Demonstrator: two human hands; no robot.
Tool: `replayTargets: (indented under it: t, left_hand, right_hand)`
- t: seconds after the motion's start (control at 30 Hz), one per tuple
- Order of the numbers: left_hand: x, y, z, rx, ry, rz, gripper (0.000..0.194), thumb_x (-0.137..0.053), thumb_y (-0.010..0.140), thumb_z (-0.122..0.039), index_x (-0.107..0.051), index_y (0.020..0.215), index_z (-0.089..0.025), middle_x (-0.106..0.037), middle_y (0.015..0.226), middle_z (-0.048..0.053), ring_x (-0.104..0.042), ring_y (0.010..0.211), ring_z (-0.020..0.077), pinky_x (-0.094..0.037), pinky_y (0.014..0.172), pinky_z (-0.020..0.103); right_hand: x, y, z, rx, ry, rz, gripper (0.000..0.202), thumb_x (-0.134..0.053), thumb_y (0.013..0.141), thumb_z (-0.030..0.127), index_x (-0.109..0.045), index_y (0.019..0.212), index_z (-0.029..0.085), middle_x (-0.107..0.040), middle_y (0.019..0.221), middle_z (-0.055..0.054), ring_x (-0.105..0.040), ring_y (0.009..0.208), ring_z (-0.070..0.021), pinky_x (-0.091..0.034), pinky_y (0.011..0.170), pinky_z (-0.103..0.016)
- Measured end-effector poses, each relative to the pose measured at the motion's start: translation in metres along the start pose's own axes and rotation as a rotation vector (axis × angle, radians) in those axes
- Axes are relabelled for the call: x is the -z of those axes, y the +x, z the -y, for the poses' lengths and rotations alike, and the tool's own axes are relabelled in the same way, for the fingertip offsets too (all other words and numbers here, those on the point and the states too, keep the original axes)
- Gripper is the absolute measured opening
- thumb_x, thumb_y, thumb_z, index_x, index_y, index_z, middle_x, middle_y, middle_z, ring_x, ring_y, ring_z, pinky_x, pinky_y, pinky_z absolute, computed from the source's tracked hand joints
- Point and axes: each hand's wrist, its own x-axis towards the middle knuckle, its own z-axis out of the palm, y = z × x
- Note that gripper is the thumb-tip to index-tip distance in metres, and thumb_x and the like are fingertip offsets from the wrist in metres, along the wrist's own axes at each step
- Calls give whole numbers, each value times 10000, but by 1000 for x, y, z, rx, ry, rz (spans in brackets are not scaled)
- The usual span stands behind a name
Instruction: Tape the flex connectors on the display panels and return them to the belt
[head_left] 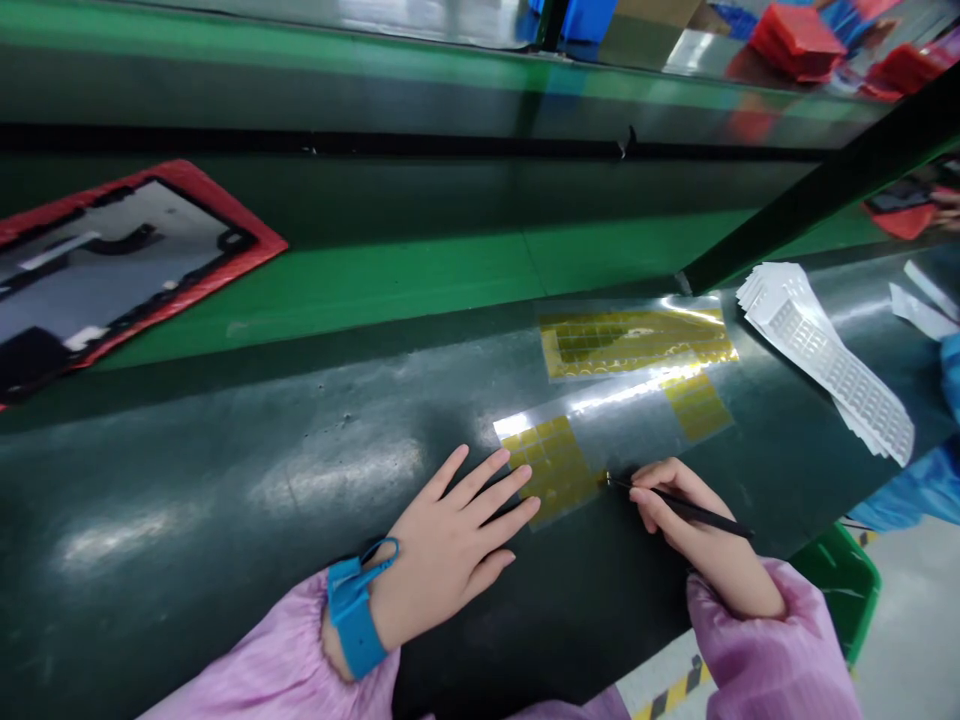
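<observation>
My left hand (457, 545) lies flat with fingers spread, its fingertips on the left edge of a clear sheet bearing yellow film stickers (551, 465). A blue strap is around that wrist. My right hand (682, 505) grips a pair of black tweezers (701, 513), whose tips meet a small yellow piece (604, 479) at the sheet's lower edge. Part of the sheet's middle is bare, and more yellow stickers (697, 405) remain at its right end. Just behind it lies another clear sheet with yellow film (637, 340).
A fanned stack of white label sheets (832, 365) lies at right, near a dark slanted post (825, 180). On the green belt at left is a panel in a red tray (142, 260). A green bin (840, 590) stands below right, beside a person's blue sleeve (911, 490).
</observation>
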Motion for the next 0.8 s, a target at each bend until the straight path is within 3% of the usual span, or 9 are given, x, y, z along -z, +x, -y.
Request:
replayTargets:
  t: [0.13,0.33,0.57,0.67,0.8]
  left_hand:
    - [1,1,0,-1,-12,4,423,-485,1028,-406,-539,1434,-301,-482,1572,-6,-384,1476,260,-40,1265,466]
    - [-1,0,0,6,-20,13,430,-487,1028,-430,-536,1435,-303,-476,1577,-11,-371,1484,261,-19,1271,473]
    - [0,0,0,10,-24,22,435,-491,1027,-389,-512,1454,-311,-457,1590,-16,-352,1497,258,-20,1271,475]
    - [0,-1,0,8,-30,29,446,-509,1017,-376,-507,1458,-307,-456,1591,-14,-352,1499,266,-37,1272,485]
    - [-1,-1,-1,12,-77,25,457,-528,1008,-387,-512,1455,-289,-454,1593,9,-346,1506,276,-83,1274,508]
  right_hand:
    - [1,-1,-1,7,23,-22,231,-653,940,427,-582,817,245,-571,625,24,-562,537,-142,-495,583,-290]
    - [-1,1,2,3,24,28,234,-690,914,420,-586,794,248,-608,674,8,-581,561,-146,-508,584,-286]
    - [-1,1,-10,-24,64,-16,219,-716,897,408,-628,789,239,-638,608,2,-648,622,-183,-553,688,-332]
    - [-6,-3,-6,-45,152,-44,237,-724,886,426,-626,792,232,-656,632,-22,-650,628,-192,-514,567,-301]
    - [-27,-4,18,-59,387,-30,311,-731,865,473,-566,756,232,-622,614,-8,-512,456,-121,-309,377,-223]
